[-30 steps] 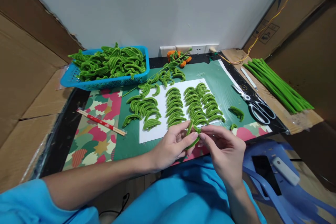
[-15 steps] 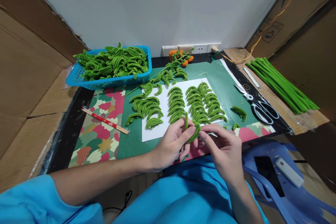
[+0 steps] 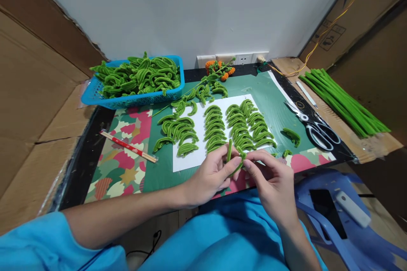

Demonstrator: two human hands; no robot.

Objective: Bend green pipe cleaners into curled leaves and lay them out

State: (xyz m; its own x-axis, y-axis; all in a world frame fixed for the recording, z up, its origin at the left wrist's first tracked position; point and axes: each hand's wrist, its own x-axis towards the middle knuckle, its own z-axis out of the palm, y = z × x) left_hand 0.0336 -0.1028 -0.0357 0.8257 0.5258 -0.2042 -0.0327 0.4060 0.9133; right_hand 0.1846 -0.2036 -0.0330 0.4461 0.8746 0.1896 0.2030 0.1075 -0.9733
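A fuzzy green stem [image 3: 229, 150] stands up from between the fingers of my left hand [image 3: 211, 175], bent into a loop below. My right hand [image 3: 273, 178] pinches the same green piece at its right side, its fingertips close to my left thumb. Just beyond my hands, rows of curved green pieces [image 3: 214, 123] lie on a white paper sheet [image 3: 184, 165]. More curved pieces [image 3: 178, 129] overlap the sheet's left edge, and a few [image 3: 291, 136] lie to the right on the green mat [image 3: 267, 93].
A blue basket [image 3: 133, 100] heaped with green pieces stands at the back left. Wrapped chopsticks [image 3: 127, 146] lie at left. Scissors [image 3: 313, 127] and straight green stems [image 3: 343, 103] are at right. An orange-and-green ornament [image 3: 219, 70] lies near the wall sockets [image 3: 243, 58]. A blue chair [image 3: 324, 211] holds a phone.
The loop between my fingers looks more open, and the upright stem has shifted slightly right. The whole view has moved a little.
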